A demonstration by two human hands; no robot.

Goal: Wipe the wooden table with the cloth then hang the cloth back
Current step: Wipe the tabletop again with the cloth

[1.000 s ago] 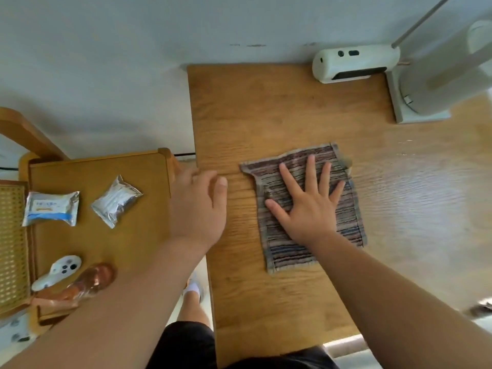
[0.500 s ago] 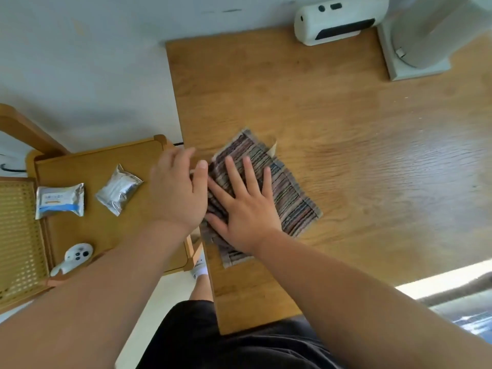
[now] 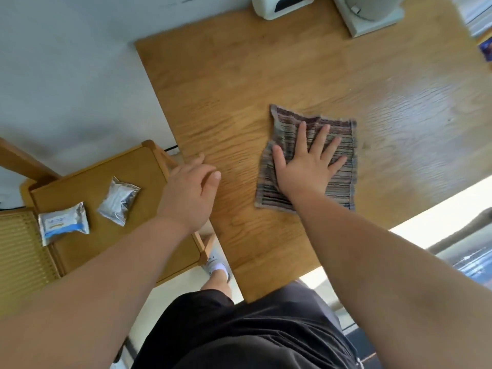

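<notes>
Right hand point(image 3: 306, 166) is flat on the striped cloth point(image 3: 336, 189), fingers spread and straight, palm pressing it onto the wooden worktop point(image 3: 239, 89). The cloth lies spread out, not bunched. Its stripes run side to side across the person's body. Its long axis looks to run away from the person, though the cloth is close to square and the hand hides its middle, so that's a close call. The far-left corner pokes out a bit past the rest, and the fingertips point to the far edge.

Left of the cloth, well apart from it, the left hand point(image 3: 189, 193) sits at the worktop's side edge, fingers loosely bent, thumb out, holding nothing. There is bare wood between this hand and the cloth.

Beyond the cloth, at the far edge, a white device point(image 3: 282, 6) stands, and just to its right is the pale base of a stand point(image 3: 372, 14), both cut off by the frame. Neither touches the cloth.

Further left of the cloth, past the left hand and set lower, a small rimmed side table point(image 3: 87, 182) carries two packets: a silver foil packet point(image 3: 119, 201) and a white-and-blue packet point(image 3: 64, 222), lying side by side and apart. Beside them is a woven cane panel point(image 3: 21, 249).

On the near side of the cloth are the person's black shorts point(image 3: 253, 328) and one foot in white point(image 3: 217, 265) on the floor.
</notes>
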